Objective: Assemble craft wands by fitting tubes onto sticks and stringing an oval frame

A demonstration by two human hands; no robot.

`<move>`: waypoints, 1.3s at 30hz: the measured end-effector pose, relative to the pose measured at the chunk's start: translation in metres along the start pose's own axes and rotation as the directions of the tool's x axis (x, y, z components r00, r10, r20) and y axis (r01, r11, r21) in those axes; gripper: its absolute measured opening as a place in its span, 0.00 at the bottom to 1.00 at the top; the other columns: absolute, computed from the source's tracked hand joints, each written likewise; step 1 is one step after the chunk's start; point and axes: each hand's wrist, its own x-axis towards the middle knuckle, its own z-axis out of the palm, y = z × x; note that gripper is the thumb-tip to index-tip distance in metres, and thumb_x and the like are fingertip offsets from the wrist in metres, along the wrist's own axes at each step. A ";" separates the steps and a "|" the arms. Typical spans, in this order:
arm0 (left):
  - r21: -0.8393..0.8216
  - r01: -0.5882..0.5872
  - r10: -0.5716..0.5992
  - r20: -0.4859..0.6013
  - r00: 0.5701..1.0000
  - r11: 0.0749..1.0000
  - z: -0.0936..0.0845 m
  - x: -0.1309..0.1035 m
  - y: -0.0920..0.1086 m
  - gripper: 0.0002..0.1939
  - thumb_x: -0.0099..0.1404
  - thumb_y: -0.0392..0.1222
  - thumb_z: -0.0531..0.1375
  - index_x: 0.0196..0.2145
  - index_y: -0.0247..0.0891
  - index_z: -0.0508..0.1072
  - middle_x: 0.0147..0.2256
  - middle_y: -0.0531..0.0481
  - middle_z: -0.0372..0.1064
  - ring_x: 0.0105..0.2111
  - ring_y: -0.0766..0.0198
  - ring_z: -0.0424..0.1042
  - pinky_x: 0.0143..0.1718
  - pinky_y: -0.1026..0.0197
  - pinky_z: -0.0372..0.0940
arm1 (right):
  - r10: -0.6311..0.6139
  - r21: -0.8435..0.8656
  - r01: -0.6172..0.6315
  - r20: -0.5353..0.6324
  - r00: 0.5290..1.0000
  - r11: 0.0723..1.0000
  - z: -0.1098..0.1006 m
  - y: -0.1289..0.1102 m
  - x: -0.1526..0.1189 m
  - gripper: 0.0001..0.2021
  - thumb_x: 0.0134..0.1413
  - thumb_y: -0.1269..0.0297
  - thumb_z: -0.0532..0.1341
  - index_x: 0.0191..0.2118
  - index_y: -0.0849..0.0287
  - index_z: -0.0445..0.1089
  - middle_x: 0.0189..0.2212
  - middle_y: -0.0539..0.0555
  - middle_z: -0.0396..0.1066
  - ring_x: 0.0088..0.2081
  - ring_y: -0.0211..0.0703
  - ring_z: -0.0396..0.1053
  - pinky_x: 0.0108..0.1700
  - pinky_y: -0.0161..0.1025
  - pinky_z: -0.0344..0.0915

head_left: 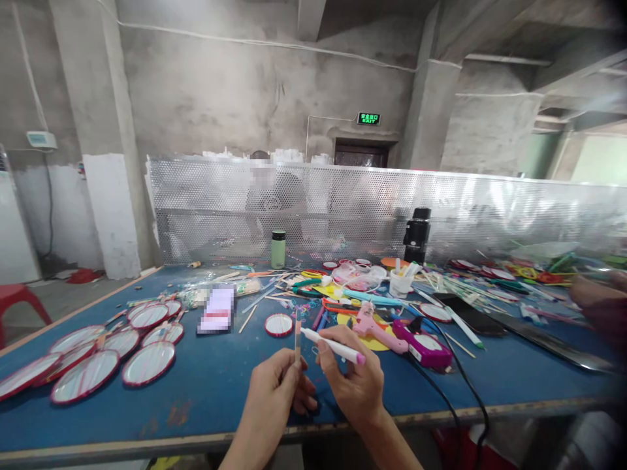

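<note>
In front of me, my left hand (275,386) pinches a narrow flat wooden stick (297,349), held upright with an orange-pink patch near its top. A white marker pen with a pink end (337,346) lies across the fingers of my right hand (360,378). Its tip points left at the stick's coloured part; whether it touches I cannot tell. Just behind the hands a small round red-rimmed disc (279,325) lies on the blue table (206,398). To the right of my right hand are a pink glue gun (375,326) and a purple device (427,346).
Several larger red-rimmed discs (149,363) overlap at the left. A phone (217,309), green bottle (278,251), black flask (417,236) and cup of markers (400,283) stand or lie farther back among loose sticks. Black cables (460,372) cross the right. Behind a perforated screen (206,209) is a person.
</note>
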 end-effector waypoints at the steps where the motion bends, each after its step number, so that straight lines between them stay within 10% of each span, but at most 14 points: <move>1: 0.003 -0.003 0.003 0.002 1.000 1.000 0.000 0.000 0.000 0.16 0.61 0.54 0.57 0.29 0.36 0.66 0.21 0.50 0.72 0.18 0.64 0.73 0.18 0.68 0.61 | 0.002 -0.005 -0.002 0.003 1.000 1.000 0.000 0.000 0.000 0.06 0.58 0.74 0.57 0.37 0.57 0.69 0.26 0.49 0.70 0.27 0.36 0.69 0.31 0.33 0.66; 39: 0.007 0.001 -0.001 0.006 1.000 1.000 0.000 0.002 -0.001 0.17 0.61 0.54 0.57 0.28 0.36 0.66 0.20 0.50 0.72 0.17 0.65 0.73 0.17 0.69 0.61 | -0.001 -0.005 0.001 -0.007 1.000 1.000 0.000 0.002 0.002 0.06 0.58 0.75 0.57 0.36 0.59 0.69 0.27 0.50 0.70 0.28 0.36 0.68 0.32 0.33 0.65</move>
